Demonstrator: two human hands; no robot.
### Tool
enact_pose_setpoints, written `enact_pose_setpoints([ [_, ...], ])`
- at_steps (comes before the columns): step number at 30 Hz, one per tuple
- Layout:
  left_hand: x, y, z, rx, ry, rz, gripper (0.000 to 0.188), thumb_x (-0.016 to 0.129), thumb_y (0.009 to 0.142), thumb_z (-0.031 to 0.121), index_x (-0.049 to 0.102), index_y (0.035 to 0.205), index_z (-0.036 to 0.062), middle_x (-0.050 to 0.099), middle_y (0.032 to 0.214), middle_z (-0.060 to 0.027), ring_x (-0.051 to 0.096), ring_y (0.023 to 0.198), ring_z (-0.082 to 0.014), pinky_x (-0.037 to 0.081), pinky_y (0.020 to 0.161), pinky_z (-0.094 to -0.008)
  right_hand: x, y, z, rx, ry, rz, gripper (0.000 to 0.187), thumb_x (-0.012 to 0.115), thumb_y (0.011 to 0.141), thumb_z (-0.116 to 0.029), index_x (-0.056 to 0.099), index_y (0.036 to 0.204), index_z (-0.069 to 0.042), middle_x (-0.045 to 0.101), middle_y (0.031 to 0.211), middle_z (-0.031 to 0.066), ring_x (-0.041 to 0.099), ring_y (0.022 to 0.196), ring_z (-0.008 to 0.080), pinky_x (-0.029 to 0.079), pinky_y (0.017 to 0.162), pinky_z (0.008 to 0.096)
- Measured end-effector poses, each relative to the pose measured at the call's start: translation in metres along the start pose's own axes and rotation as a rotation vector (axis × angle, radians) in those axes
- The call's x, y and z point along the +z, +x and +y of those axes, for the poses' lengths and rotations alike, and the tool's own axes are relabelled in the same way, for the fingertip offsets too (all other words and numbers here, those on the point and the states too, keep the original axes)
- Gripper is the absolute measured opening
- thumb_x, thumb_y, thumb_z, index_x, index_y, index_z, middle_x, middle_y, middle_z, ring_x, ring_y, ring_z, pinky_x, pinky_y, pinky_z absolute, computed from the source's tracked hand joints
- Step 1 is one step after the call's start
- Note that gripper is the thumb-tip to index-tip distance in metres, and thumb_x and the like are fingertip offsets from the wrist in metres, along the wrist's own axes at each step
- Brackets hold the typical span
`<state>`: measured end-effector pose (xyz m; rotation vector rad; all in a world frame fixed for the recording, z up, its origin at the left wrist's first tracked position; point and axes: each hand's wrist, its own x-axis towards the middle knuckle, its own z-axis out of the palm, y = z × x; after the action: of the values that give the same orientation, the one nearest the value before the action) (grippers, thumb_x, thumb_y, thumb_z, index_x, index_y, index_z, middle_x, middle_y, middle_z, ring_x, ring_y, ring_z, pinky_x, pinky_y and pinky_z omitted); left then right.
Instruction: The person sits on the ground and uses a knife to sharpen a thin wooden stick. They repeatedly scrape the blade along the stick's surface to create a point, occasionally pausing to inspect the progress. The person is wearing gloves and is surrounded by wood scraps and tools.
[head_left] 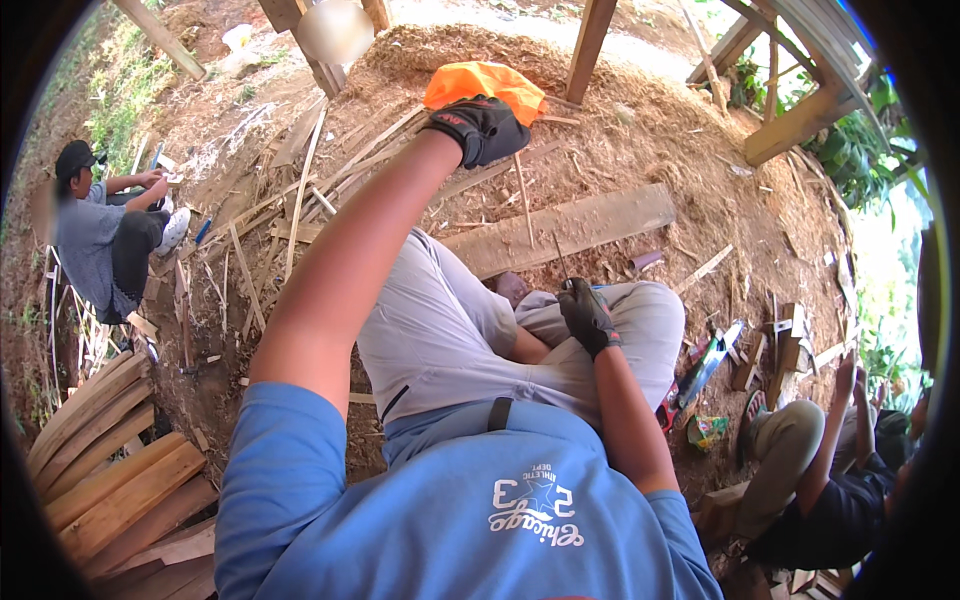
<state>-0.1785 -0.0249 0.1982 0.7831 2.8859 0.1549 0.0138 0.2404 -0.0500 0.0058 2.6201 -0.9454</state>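
My left hand (pixel 485 131), in a dark glove, is stretched far forward with its fingers curled. A thin wooden stick (pixel 524 200) runs from under those fingers down toward a wide flat plank (pixel 590 226) on the ground. Just beyond the hand, and partly covered by it, is a bright orange bag or sheet (pixel 487 84); whether the fingers touch it cannot be told. Above my folded leg my right hand (pixel 588 316), gloved too, is closed round a thin dark pointed tool, perhaps a knife (pixel 561 256), whose tip points toward the plank.
Long wood strips (pixel 305 190) and shavings litter the ground. Curved boards (pixel 120 480) are stacked at the lower left. A handsaw (pixel 710 362) lies right of my knee, near wood blocks (pixel 792 340). One person (pixel 100 235) squats at left; another (pixel 825 480) sits at right. Wooden posts (pixel 592 50) stand ahead.
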Motion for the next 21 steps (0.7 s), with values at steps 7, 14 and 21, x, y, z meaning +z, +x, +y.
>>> enact_pose_setpoints([
  [7,-0.003,0.015,0.024,-0.042,-0.055,-0.057,0.053,0.042,0.102,0.04,0.075,0.092,-0.0005,0.075,0.081,-0.0184,0.075,0.073,-0.0296,0.056,0.076,-0.0445,-0.026,-0.009,-0.047,-0.328,0.075,0.279,0.042,0.049,0.104,-0.022,0.056,0.139,-0.001,0.07,0.109,0.0291,0.066,0.102,0.0506,0.05,0.087,0.0569],
  [14,0.017,0.035,0.042,0.011,-0.058,-0.034,0.041,0.045,0.102,0.033,0.074,0.096,0.0044,0.075,0.082,-0.0201,0.074,0.069,-0.0315,0.056,0.073,-0.0464,-0.088,0.003,-0.155,-0.285,0.119,0.514,0.032,0.046,0.106,-0.025,0.066,0.119,-0.003,0.071,0.101,0.0282,0.067,0.095,0.051,0.05,0.082,0.0591],
  [21,0.039,0.034,0.033,0.346,0.195,0.199,0.033,0.047,0.1,0.027,0.067,0.086,0.005,0.073,0.079,-0.0185,0.075,0.077,-0.0356,0.058,0.072,-0.0457,-0.081,-0.006,-0.159,-0.187,0.292,0.489,0.03,0.045,0.107,-0.026,0.066,0.108,-0.006,0.071,0.098,0.0275,0.067,0.095,0.051,0.051,0.081,0.0594],
])
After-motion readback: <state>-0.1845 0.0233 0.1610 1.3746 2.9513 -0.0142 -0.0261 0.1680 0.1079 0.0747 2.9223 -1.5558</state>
